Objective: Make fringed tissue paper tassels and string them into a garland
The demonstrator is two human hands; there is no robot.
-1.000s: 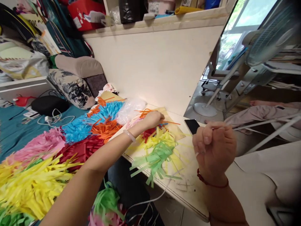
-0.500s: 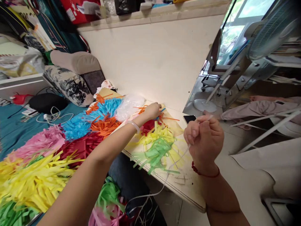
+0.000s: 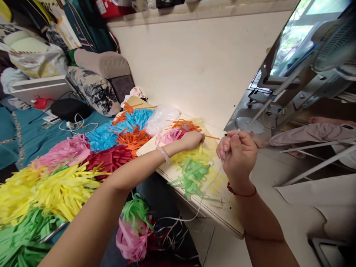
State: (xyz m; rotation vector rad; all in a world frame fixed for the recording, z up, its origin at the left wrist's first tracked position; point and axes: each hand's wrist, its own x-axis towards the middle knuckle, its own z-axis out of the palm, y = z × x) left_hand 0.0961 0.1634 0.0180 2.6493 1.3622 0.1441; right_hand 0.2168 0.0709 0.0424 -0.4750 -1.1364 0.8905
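My right hand [image 3: 239,152] is closed on a thin white ribbon [image 3: 199,207], raised over the board's right edge. The ribbon hangs down and trails in loose loops across my lap. Low over the board [image 3: 219,218], my left hand [image 3: 194,141] has curled fingers among paper strips; what they hold, if anything, is hidden. Beside it lie orange strips [image 3: 185,124], pink strips [image 3: 170,136] and yellow strips [image 3: 182,157]. Nearer to me is a loose pile of green strips [image 3: 193,174]. A pink and green bunch [image 3: 133,237] rests by my leg.
Fringed bundles cover the left side: yellow [image 3: 63,189], pink [image 3: 63,151], red [image 3: 109,161], blue [image 3: 119,128]. A clear plastic bag [image 3: 162,119] sits at the board's back, below a pale upright panel [image 3: 189,66]. To the right are a standing fan [image 3: 333,46] and another person's leg [image 3: 311,134].
My left hand has moved toward me and right over the board, uncovering the pink and orange strips. My right hand keeps its grip on the ribbon. The view has shifted left.
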